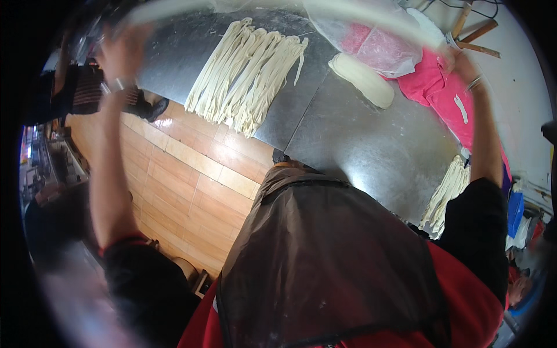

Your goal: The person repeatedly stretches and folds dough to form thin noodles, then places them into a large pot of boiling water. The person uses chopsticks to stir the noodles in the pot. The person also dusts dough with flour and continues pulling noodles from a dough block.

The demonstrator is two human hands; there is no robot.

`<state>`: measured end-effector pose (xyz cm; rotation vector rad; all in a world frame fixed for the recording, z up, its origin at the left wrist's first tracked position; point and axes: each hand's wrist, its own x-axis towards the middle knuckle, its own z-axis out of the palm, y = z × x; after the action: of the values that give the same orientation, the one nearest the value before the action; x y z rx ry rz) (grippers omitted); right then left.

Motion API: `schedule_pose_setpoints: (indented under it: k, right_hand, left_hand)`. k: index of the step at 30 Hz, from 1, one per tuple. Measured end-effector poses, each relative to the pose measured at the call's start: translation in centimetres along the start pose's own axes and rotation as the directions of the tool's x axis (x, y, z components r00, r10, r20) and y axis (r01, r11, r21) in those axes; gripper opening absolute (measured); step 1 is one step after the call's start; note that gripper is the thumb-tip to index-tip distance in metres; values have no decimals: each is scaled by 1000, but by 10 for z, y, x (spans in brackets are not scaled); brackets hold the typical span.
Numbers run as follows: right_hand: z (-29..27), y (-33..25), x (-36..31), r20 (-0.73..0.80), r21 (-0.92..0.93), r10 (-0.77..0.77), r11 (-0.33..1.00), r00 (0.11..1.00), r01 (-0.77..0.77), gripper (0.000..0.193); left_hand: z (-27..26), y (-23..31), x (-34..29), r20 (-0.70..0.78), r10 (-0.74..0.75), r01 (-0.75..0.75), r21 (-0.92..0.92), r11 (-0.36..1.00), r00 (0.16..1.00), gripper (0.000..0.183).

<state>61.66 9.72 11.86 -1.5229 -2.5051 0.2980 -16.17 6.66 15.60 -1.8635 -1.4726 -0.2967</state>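
Observation:
My arms are spread wide. A pale dough strand [255, 7], smeared by motion, arcs along the top of the view from one hand to the other. My left hand [123, 53] is blurred at its upper end, with a band on the wrist. My right hand [462, 66] is closed around the other end, above a pink cloth [429, 75]. Between them, a wide row of pulled noodles [246, 75] lies on the metal table [342, 139], its ends reaching the near edge. A smooth, flattened oval piece of dough [364, 80] rests to its right.
Clear plastic sheeting [389, 49] covers part of the pink cloth. Another bundle of noodles [445, 194] hangs at the table's right, by my right arm. A dark-clothed person [87, 93] is at far left. Tiled floor [180, 168] shows below the table edge. Wooden legs [478, 40] stand top right.

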Motion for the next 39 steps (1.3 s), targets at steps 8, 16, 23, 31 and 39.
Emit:
schedule_pose_setpoints:
  k: [8, 16, 23, 31, 39]
  right_hand:
    - [47, -11, -97, 428, 596, 370, 571, 825, -565, 19]
    - [182, -74, -253, 909, 304, 214, 245, 357, -921, 25]
    - [177, -34, -150, 699, 416, 474, 341, 536, -843, 25]
    - [13, 7, -6, 142, 892, 308, 373, 941, -256, 16]
    - [138, -85, -73, 420, 806, 452, 212, 787, -552, 12]
  left_hand:
    - [-36, 66, -217, 735, 111, -17, -134, 991, 668, 39]
    - [-161, 168, -505, 981, 190, 674, -115, 729, -38, 58]
    - [-58, 128, -440, 843, -458, 614, 209, 761, 281, 31]
    - [-52, -64, -189, 41, -310, 312, -157, 937, 950, 23]
    - [-3, -77, -321, 594, -274, 381, -59, 923, 756, 19]
